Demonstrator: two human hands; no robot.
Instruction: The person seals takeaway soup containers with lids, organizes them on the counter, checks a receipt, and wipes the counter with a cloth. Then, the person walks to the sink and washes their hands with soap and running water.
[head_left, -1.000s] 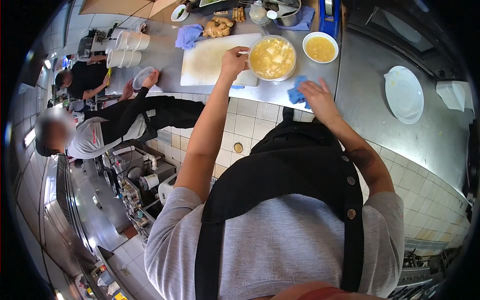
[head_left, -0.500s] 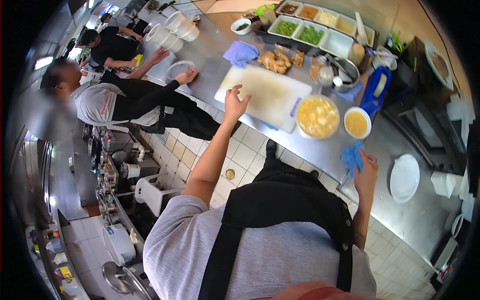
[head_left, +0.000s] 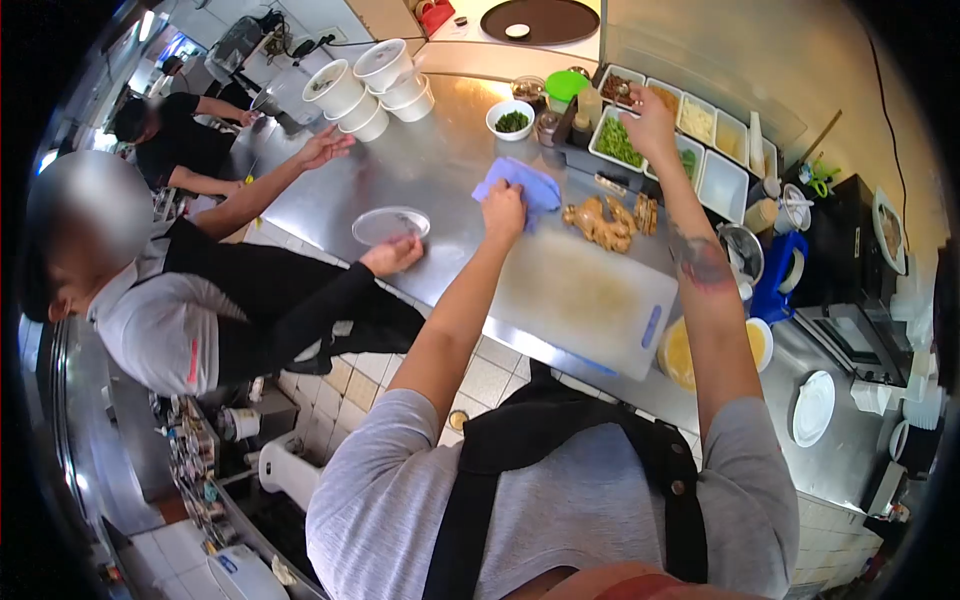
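My left hand has its fingers closed on a crumpled purple cloth, which lies on the steel counter behind the white cutting board. My right hand reaches over the ingredient containers, fingers apart, with nothing visible in them. Just below it is a white container of chopped greens; one with dark reddish contents lies beyond. Ginger root sits between cloth and board. My right forearm partly covers a tub of yellow liquid and a white bowl.
A co-worker's hand touches a clear round lid at the left. Stacked white tubs and a small bowl of chopped herbs stand farther back. To the right are a blue jug and a white plate.
My left hand has moved to the purple cloth and taken hold of it. My right hand has left the blue cloth and moved up and away to the ingredient containers.
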